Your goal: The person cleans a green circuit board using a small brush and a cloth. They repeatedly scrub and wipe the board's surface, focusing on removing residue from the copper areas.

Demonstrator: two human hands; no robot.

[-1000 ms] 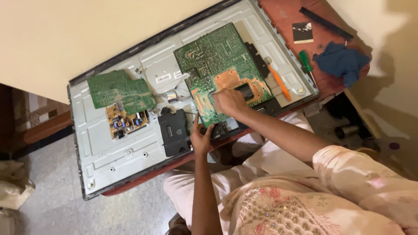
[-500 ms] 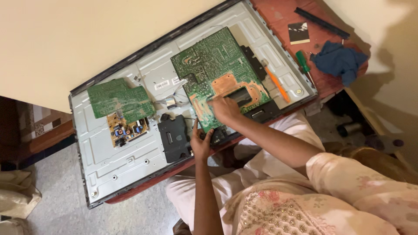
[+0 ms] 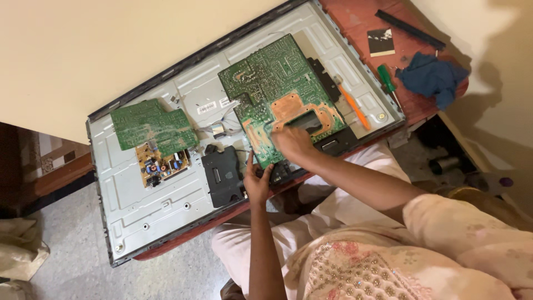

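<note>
A large green circuit board [image 3: 272,78] with a copper patch lies in the middle of an opened flat-screen back panel [image 3: 166,205]. My right hand [image 3: 291,143] rests on the board's near part, fingers pressed beside a dark rectangular part [image 3: 308,119], and nothing shows in it. My left hand [image 3: 256,180] grips the board's near edge, thumb pointing up, next to a black plastic block [image 3: 222,175].
A smaller green board [image 3: 152,125] and a tan board [image 3: 164,164] sit on the panel's left. An orange tool [image 3: 352,105], a green-handled screwdriver [image 3: 387,78], a blue cloth [image 3: 433,78], a black card [image 3: 381,41] and a black strip [image 3: 408,28] lie on the red table [image 3: 355,19].
My right hand has slid slightly along the big board toward its near edge. My left hand keeps its hold at the edge. The view has shifted a little.
</note>
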